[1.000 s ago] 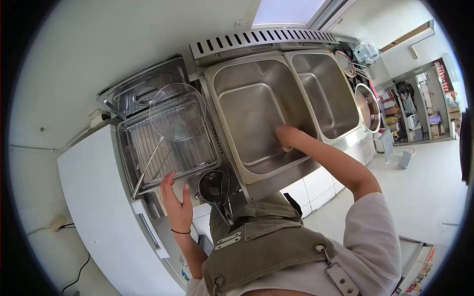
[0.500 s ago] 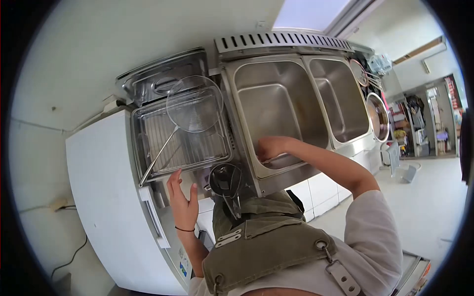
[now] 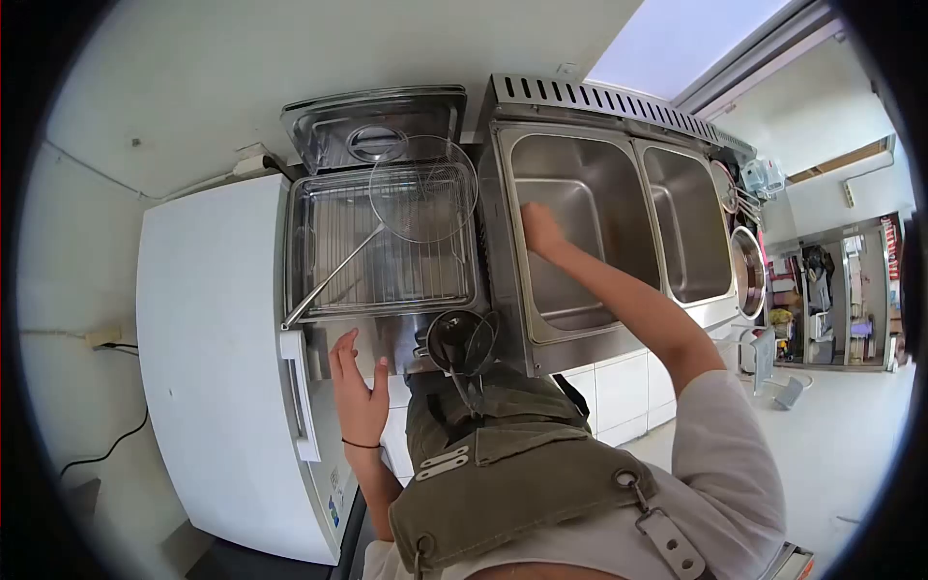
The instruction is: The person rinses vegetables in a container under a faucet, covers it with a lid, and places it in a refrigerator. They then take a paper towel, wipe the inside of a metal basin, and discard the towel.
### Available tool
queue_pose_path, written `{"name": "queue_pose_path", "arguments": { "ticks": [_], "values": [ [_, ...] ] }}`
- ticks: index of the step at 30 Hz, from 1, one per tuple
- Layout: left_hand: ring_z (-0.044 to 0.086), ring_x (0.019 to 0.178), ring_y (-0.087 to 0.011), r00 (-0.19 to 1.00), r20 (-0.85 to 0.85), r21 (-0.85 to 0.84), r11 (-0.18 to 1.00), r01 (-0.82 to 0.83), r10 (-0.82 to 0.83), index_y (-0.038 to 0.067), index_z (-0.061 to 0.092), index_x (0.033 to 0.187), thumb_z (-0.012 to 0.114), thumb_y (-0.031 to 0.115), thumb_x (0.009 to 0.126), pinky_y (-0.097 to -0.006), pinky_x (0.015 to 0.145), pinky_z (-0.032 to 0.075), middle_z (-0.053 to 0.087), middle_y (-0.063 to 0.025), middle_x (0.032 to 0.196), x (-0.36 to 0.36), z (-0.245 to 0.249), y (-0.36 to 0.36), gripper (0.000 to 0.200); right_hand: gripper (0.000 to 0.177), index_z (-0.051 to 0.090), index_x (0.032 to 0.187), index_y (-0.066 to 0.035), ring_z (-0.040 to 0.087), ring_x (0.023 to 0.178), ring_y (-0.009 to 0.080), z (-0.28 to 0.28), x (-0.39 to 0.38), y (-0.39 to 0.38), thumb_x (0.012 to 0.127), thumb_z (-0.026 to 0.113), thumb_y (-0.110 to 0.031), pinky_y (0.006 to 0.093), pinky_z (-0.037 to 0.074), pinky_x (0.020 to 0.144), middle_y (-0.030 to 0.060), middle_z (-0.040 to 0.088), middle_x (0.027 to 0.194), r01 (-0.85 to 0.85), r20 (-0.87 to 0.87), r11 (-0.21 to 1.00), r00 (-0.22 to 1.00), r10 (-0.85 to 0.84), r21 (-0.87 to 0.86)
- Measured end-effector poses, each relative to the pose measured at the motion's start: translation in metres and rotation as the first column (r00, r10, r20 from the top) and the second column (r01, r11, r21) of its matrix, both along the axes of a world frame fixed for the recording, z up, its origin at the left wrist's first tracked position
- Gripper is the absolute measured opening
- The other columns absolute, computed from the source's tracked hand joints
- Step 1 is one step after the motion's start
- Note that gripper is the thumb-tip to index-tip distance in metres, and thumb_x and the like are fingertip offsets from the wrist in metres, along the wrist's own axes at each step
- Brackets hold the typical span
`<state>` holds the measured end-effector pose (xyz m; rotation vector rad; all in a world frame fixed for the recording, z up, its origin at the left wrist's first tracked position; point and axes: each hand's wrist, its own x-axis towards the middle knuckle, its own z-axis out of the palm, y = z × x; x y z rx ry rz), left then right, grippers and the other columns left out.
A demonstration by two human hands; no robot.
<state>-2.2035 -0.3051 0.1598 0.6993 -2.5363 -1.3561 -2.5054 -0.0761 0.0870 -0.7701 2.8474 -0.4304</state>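
Observation:
My right hand (image 3: 543,232) reaches into the larger stainless steel basin (image 3: 619,256), close to its left wall. Its fingers are curled closed, and whatever they may hold is hidden. My left hand (image 3: 362,396) hovers in the air in front of the counter, fingers apart, with nothing in it. Nearest to it are a steel pot with ladles (image 3: 462,340) at the counter's front edge and the handle end of a round wire skimmer (image 3: 423,193). That skimmer lies across a steel tray with a wire rack (image 3: 329,246).
A second steel basin (image 3: 688,227) adjoins on the right, with a round steel bowl (image 3: 746,271) beyond it. A steel lid (image 3: 377,143) leans on the wall behind the tray. To the left stands a white fridge (image 3: 217,358). Shelves (image 3: 822,300) fill the far right.
My right hand has moved from the front left corner of the larger basin back along its left wall. My left hand stays about where it was. The view has turned slightly.

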Motion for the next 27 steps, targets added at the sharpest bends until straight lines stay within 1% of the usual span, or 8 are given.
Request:
{"name": "queue_pose_path", "arguments": {
  "ticks": [3,9,11,12,14,18,23,27],
  "values": [
    [0.045,0.108,-0.0344,1.000,-0.016,-0.019,1.000,0.017,-0.017,0.003,0.039,0.127,0.056,0.011,0.083,-0.0399,0.093,0.038,0.040,-0.0177,0.124,0.007,0.003,-0.002,0.048,0.014,0.067,0.077,-0.001,0.061,0.068,0.0407,0.003,-0.018,-0.014,0.071,0.055,-0.001,0.0446,0.052,0.067,0.0238,0.062,0.074,-0.003,-0.195,0.997,0.981,-0.011,-0.073],
    [0.044,0.110,-0.0367,0.998,-0.031,-0.050,0.998,0.049,-0.051,0.002,0.036,0.128,0.056,0.012,0.083,-0.0404,0.094,0.038,0.040,-0.0197,0.125,0.022,0.005,-0.014,0.050,0.016,0.065,0.085,0.003,0.063,0.075,0.0353,-0.007,-0.044,0.015,0.079,0.054,-0.007,0.0390,0.052,0.064,0.0217,0.064,0.085,-0.020,-0.187,0.984,0.982,-0.013,-0.176],
    [0.044,0.110,-0.0367,0.998,0.013,-0.029,0.998,0.058,-0.058,0.002,0.036,0.128,0.056,0.013,0.083,-0.0404,0.093,0.039,0.040,-0.0196,0.125,0.025,0.007,-0.019,0.050,0.012,0.066,0.090,-0.001,0.065,0.071,0.0195,0.004,-0.035,0.037,0.083,0.057,-0.007,0.0309,0.052,0.063,0.0089,0.067,0.085,0.577,0.592,0.587,0.782,-0.196,-0.568],
    [0.045,0.109,-0.0368,0.997,-0.030,-0.045,0.997,0.070,-0.071,0.002,0.036,0.128,0.056,0.012,0.083,-0.0407,0.092,0.040,0.041,-0.0198,0.124,0.027,0.000,-0.023,0.051,0.012,0.066,0.090,-0.001,0.065,0.071,0.0195,0.020,-0.024,0.047,0.083,0.057,-0.007,0.0309,0.052,0.063,0.0089,0.067,0.085,0.579,0.585,0.578,0.785,-0.204,-0.575],
    [0.045,0.109,-0.0366,0.996,-0.015,-0.032,0.996,0.088,-0.088,0.002,0.036,0.128,0.056,0.012,0.083,-0.0405,0.091,0.041,0.041,-0.0200,0.124,0.025,-0.001,-0.028,0.051,0.020,0.058,0.108,-0.004,0.062,0.075,0.0101,0.067,0.009,0.065,0.089,0.051,-0.007,0.0247,0.051,0.067,0.0021,0.064,0.093,0.826,0.825,0.129,0.510,0.243,-0.549],
    [0.048,0.100,-0.0322,0.974,-0.052,-0.097,0.972,0.215,-0.221,0.000,0.037,0.128,0.056,0.015,0.084,-0.0373,0.088,0.042,0.042,-0.0188,0.122,0.012,-0.011,-0.036,0.050,0.026,0.053,0.115,-0.005,0.062,0.082,0.0118,0.094,0.066,0.096,0.090,0.047,-0.005,0.0253,0.051,0.072,0.0036,0.063,0.097,0.757,0.603,-0.025,0.540,0.587,-0.653],
    [0.050,0.098,-0.0282,0.908,-0.100,-0.074,0.913,0.401,-0.407,0.001,0.037,0.129,0.057,0.015,0.085,-0.0364,0.089,0.042,0.042,-0.0169,0.125,-0.018,-0.002,-0.034,0.050,0.028,0.053,0.116,-0.004,0.062,0.086,0.0158,0.112,0.126,0.082,0.089,0.046,-0.002,0.0304,0.052,0.076,0.0063,0.062,0.102,0.742,0.544,-0.157,0.601,0.585,-0.652],
    [0.052,0.102,-0.0246,0.829,-0.243,0.304,0.772,0.559,-0.504,0.000,0.039,0.128,0.055,0.013,0.087,-0.0336,0.089,0.042,0.046,-0.0141,0.125,-0.041,0.027,-0.010,0.046,0.018,0.058,0.104,-0.002,0.063,0.086,0.0164,0.124,0.184,0.038,0.087,0.051,-0.001,0.0284,0.052,0.077,0.0078,0.063,0.098,0.691,0.567,-0.188,0.693,0.445,-0.698]
  ]
}}
